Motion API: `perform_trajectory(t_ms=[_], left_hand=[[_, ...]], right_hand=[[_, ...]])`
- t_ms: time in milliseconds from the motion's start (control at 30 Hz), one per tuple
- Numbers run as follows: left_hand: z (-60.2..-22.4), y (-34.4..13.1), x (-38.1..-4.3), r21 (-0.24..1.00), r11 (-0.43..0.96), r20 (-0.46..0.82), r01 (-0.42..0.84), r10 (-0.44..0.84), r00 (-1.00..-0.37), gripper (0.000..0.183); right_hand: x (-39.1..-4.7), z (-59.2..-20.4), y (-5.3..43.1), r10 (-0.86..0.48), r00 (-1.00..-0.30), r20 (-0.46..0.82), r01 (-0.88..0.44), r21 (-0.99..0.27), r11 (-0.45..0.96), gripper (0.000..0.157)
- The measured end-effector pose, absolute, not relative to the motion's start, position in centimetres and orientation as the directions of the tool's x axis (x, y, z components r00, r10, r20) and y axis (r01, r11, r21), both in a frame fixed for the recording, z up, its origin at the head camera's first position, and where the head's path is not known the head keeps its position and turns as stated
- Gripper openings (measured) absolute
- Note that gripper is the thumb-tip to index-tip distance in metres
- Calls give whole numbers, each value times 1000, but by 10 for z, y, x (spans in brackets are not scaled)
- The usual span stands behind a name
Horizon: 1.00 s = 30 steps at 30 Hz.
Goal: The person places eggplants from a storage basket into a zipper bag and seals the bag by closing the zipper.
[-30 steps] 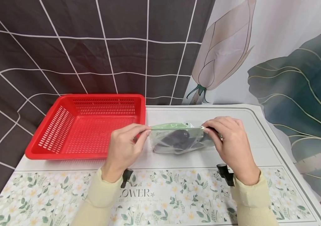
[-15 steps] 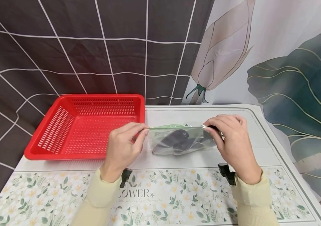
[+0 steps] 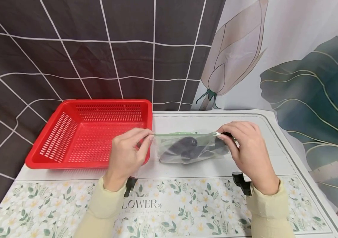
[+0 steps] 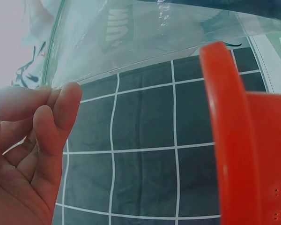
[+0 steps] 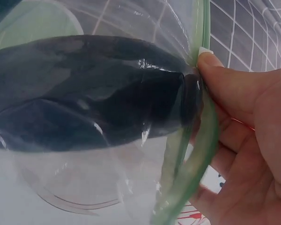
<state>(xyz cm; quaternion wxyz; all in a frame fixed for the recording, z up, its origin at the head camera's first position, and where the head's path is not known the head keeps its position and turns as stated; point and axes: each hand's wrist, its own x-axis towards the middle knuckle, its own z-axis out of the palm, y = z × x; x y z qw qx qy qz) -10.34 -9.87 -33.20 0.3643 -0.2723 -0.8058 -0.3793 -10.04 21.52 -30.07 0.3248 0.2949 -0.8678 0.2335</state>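
Observation:
A clear zip bag [image 3: 166, 150] with a green zip strip [image 3: 184, 134] lies on its side, mouth lifted toward the person. Several dark, glossy eggplants [image 3: 187, 144] show through its plastic. My left hand [image 3: 128, 152] pinches the strip's left end between thumb and fingers, beside the basket's right wall. At the right, my other hand [image 3: 247, 150] pinches the strip at its small white slider [image 5: 204, 50]. In the right wrist view the green edges [image 5: 196, 164] spread apart below the thumb, and the end of one eggplant [image 5: 84, 93] reaches that gap.
A red perforated basket [image 3: 30, 161] stands left of the bag, close by the left hand. The table [image 3: 169, 172] has a white and floral cover. Behind it hang a dark grid-patterned cloth [image 3: 133, 59] and a flower-printed curtain [image 3: 240, 49].
Both hands have drawn slightly apart, the left one leftward and the right one rightward, so the zip strip is stretched longer and straighter. The white slider has shifted right with the right hand.

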Motion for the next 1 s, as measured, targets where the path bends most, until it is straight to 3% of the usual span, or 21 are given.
perform_trajectory(t_ms=[1000], left_hand=[[-334, -104, -104, 434, 606, 775, 666, 126, -620, 15]], right_hand=[[-99, -299, 227, -317, -654, 686, -610, -231, 758, 18]])
